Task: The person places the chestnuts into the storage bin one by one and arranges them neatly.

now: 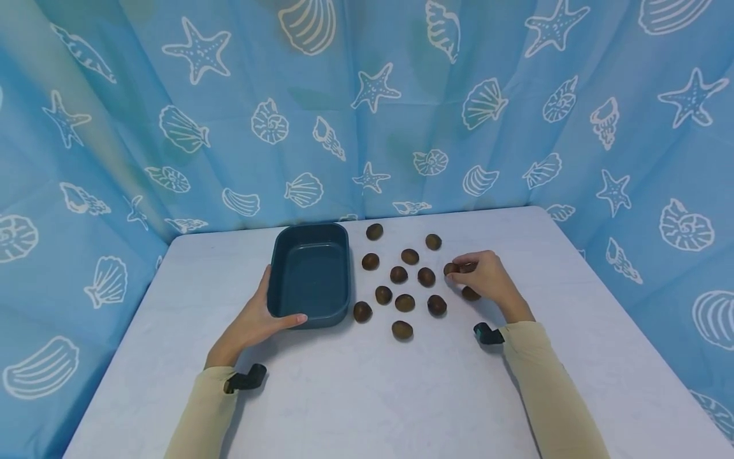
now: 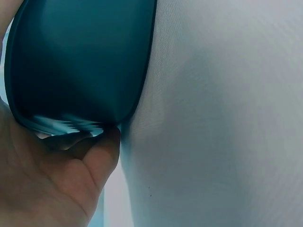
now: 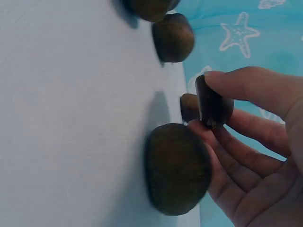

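We have the container [image 1: 311, 274] on the table [image 1: 367, 395], left of the scattered pieces [image 1: 426, 276]; our left hand [image 1: 258, 322] lies along the container's left side and front; our right hand [image 1: 487, 275] is at the group's right edge, one piece [image 3: 215, 105] in its grasp; the curtain [image 1: 395, 127] hangs behind the table.

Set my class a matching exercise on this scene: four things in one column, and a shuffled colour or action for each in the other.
1. left hand
2. right hand
3. container
4. curtain

A. pinching a brown object
B. light blue with a white print
C. gripping the container
D. plain dark blue-green

Right pairs: 1-C, 2-A, 3-D, 4-B
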The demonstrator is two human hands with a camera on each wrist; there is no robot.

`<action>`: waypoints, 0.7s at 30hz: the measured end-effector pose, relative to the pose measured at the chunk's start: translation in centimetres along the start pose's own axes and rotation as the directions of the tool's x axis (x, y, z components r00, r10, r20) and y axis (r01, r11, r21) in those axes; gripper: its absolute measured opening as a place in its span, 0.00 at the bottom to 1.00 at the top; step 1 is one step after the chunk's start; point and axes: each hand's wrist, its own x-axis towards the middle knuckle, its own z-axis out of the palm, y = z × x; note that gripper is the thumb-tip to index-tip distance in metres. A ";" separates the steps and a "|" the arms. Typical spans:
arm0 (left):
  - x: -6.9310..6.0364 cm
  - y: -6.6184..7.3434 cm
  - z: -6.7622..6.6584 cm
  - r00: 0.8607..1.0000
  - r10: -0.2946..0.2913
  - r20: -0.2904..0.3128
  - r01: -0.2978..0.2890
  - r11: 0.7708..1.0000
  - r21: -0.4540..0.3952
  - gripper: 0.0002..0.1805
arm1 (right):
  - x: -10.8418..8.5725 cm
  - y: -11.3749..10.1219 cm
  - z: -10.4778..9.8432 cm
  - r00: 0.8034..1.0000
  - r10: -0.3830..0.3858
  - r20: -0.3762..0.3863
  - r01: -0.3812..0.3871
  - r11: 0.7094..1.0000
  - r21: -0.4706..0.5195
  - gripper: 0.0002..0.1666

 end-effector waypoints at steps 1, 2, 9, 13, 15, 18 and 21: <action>0.0 0.0 0.0 1.000 0.000 -0.001 0.000 1.000 -0.001 0.74 | 0.0 -0.1 -0.1 1.000 0.002 0.001 -0.002 1.000 0.018 0.26; 0.0 0.0 0.0 1.000 0.001 -0.002 -0.001 1.000 -0.001 0.74 | -0.1 -0.3 -0.2 1.000 0.003 0.004 -0.004 0.999 0.036 0.27; -0.1 0.2 -0.1 1.000 0.002 0.002 -0.002 1.000 -0.001 0.75 | -0.3 -1.3 -0.6 1.000 -0.007 0.018 0.004 0.991 0.135 0.28; -0.1 0.3 -0.2 1.000 0.013 0.001 -0.013 1.000 -0.002 0.75 | -0.5 -1.9 -0.6 1.000 -0.028 0.015 0.025 0.988 0.151 0.28; -0.1 0.2 -0.2 1.000 0.014 0.003 -0.014 1.000 -0.002 0.75 | -0.6 -2.2 -0.7 0.999 -0.034 0.011 0.032 0.987 0.159 0.28; 0.0 0.1 -0.1 1.000 0.006 0.006 -0.006 1.000 0.000 0.75 | -0.7 -2.5 -0.7 0.999 -0.048 0.008 0.046 0.984 0.172 0.27; 0.1 0.0 -0.2 1.000 0.010 0.005 -0.010 1.000 -0.004 0.74 | -0.7 -2.8 -0.8 0.998 -0.059 -0.001 0.058 0.980 0.191 0.27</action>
